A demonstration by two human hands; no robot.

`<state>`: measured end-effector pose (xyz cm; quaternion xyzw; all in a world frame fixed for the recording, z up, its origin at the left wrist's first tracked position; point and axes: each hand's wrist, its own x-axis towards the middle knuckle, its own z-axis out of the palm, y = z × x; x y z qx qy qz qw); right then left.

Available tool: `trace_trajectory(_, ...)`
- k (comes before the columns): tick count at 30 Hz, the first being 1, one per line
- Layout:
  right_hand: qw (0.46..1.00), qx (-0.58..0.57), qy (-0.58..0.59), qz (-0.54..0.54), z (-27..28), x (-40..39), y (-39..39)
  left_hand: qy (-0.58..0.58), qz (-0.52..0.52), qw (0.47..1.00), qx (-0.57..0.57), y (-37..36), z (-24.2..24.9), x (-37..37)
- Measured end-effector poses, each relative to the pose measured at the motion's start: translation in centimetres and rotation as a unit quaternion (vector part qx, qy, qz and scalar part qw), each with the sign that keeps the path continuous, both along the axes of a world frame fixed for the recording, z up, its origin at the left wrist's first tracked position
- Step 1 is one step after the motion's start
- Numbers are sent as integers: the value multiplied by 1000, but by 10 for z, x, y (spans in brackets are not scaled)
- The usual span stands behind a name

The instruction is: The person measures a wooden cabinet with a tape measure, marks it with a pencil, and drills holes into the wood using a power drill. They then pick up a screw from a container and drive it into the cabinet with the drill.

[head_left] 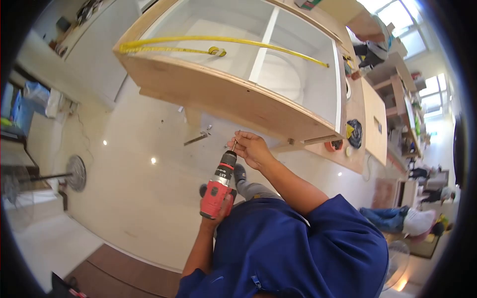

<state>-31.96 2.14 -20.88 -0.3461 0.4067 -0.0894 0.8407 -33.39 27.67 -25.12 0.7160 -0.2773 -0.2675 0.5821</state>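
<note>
My left hand grips the handle of a red and black cordless drill, which points up toward the lower edge of a wooden cabinet. My right hand is at the drill's tip, and its fingers pinch a small screw against the bit, just below the cabinet's plywood side. The cabinet lies on its side, showing a white interior with a divider. A yellow tape measure is stretched across its opening.
Small screws and a metal piece lie on the pale tiled floor. A standing fan is at the left. Another wooden panel and shelving are at the right, where another person is low on the floor.
</note>
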Motion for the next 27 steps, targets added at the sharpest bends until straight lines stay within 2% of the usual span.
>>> trace_trajectory(3,1000,9,-12,-13,13,7,2,-48,-16,998,46,-4,20,13)
trace_trajectory(7,1000,18,-25,-1,19,16,-6,-75,-43,993,78,-6,9,30)
trace_trajectory(10,1000,25,-18,1,16,24,-14,-48,-102,968,222,-21,39,48)
trace_trajectory(13,997,64,-11,35,9,28,-26,-75,-88,960,254,-9,-15,49)
trace_trajectory(16,996,77,15,35,14,34,-35,-118,-47,954,271,-11,-17,56)
trace_trajectory(19,992,115,24,48,12,40,-43,-22,-22,974,225,-23,8,71)
trace_trajectory(20,988,123,62,76,1,40,-41,47,6,977,206,-24,5,72)
trace_trajectory(23,978,158,25,133,-21,31,-47,200,69,962,171,-24,0,74)
trace_trajectory(25,988,129,29,77,-83,12,-23,232,78,952,186,-30,12,79)
trace_trajectory(27,991,120,23,49,-109,0,-12,170,63,966,186,-33,15,80)
